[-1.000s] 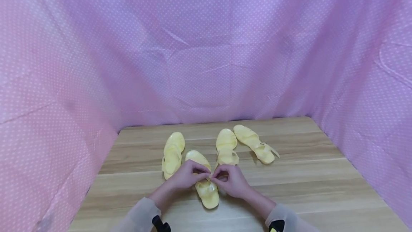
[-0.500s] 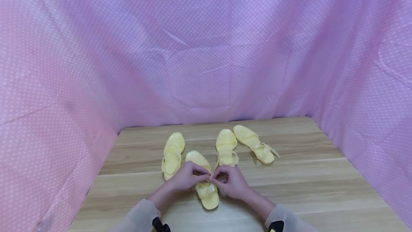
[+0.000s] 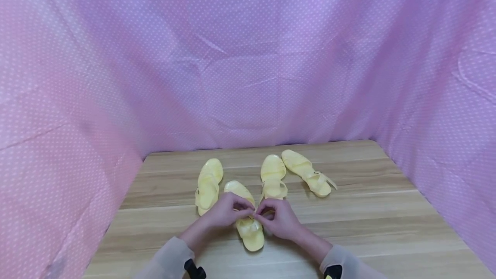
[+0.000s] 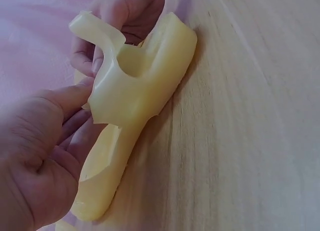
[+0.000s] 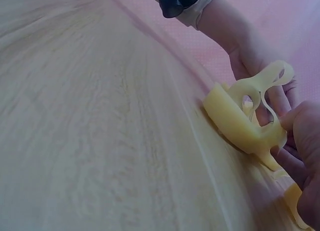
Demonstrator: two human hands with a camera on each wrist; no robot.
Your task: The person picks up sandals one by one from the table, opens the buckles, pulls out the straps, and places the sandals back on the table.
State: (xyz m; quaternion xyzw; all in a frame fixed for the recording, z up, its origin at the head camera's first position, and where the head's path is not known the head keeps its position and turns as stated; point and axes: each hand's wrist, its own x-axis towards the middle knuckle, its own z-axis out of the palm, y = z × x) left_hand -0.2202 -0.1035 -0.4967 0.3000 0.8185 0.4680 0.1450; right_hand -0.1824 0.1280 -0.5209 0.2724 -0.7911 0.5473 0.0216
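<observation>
Both hands meet over the strap of a yellow sandal (image 3: 253, 241) that stands nearest the person, toe pointing away. From the left, the left hand (image 3: 224, 212) pinches the strap (image 4: 107, 93) between thumb and fingers. The right hand (image 3: 281, 219) pinches the same strap from the other side, its fingertips almost touching the left ones. In the right wrist view the sandal (image 5: 232, 118) shows its heel part, with a looped strap end (image 5: 272, 73) sticking up. The fingers hide the exact spot being pinched.
Left of the held sandal lies another yellow sandal (image 3: 210, 175). Behind the right hand is a third (image 3: 273, 169), and at the back right a fourth (image 3: 300, 165) lies slanted with its strap loose. The wooden table (image 3: 372, 210) borders pink dotted cloth (image 3: 248, 76).
</observation>
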